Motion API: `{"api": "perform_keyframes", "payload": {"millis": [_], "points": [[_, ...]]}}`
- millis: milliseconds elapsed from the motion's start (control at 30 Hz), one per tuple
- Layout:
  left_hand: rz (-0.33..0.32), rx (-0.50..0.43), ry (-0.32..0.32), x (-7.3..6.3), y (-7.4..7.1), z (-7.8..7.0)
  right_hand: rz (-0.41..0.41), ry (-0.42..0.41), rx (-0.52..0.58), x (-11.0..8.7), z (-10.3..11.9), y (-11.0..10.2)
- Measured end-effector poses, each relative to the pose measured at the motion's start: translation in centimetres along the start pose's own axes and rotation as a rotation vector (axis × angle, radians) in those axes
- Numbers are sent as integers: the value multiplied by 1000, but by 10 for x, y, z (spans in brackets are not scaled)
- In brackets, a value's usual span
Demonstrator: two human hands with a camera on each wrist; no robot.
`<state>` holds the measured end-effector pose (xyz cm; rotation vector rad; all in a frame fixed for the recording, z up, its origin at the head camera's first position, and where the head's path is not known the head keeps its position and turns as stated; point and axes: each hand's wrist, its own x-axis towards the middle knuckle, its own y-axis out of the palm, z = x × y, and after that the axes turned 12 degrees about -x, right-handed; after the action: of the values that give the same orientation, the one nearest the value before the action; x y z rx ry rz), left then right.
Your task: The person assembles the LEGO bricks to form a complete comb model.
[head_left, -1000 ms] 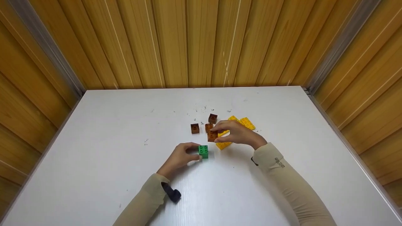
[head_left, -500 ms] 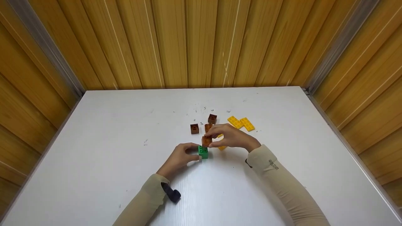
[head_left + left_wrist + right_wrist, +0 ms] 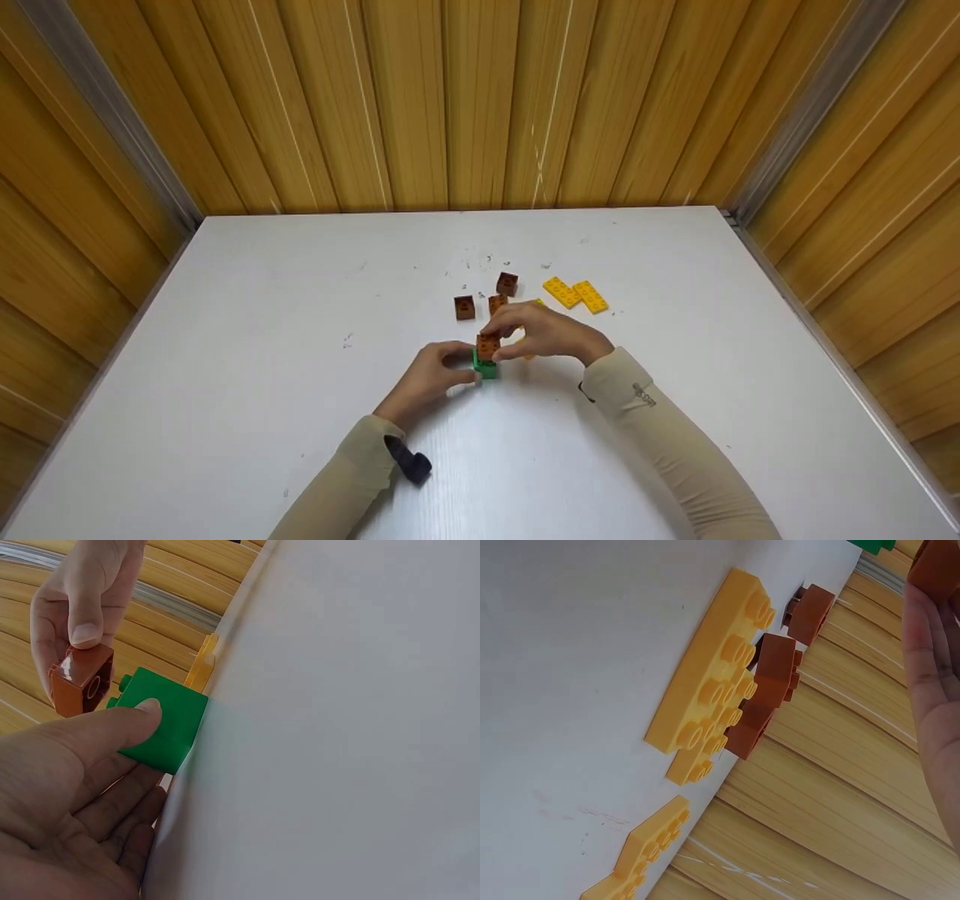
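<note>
On the table a green toy building brick (image 3: 169, 716) stands upright, pinched between thumb and fingers of my left hand (image 3: 427, 379). My right hand (image 3: 544, 332) pinches a brown building brick (image 3: 488, 346) by its sides, close over the green one. In the left wrist view a gap shows between the brown brick's hollow underside and the green studs. The right wrist view catches only part of my right hand (image 3: 937, 682) and the held brick at its right edge, with a corner of the green brick above.
Several more brown bricks (image 3: 465, 307) lie just behind my hands. Yellow studded plates (image 3: 591, 297) lie to the right, some partly hidden by my right hand. The white table (image 3: 300, 300) ends at wood-patterned walls (image 3: 450, 105).
My right hand has lifted the brown brick from beside the yellow plates and carried it left and nearer, over the green brick. My left hand has stayed in place.
</note>
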<state>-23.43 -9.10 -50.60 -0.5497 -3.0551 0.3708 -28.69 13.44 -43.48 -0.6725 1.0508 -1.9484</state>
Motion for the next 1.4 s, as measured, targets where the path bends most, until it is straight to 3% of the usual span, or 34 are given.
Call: {"api": "perform_keyframes", "payload": {"millis": [300, 767, 1067, 1400], "points": [[0, -24, -18, 0, 1, -1, 33, 18, -1, 0, -3, 6], [-4, -10, -11, 1, 2, -1, 39, 5, -6, 1, -2, 7], [-7, 16, -12, 1, 1, -3, 56, 37, -17, 2, 0, 6], [-8, 4, 19, 0, 1, -1, 73, 65, 3, 6, 3, 6]]}}
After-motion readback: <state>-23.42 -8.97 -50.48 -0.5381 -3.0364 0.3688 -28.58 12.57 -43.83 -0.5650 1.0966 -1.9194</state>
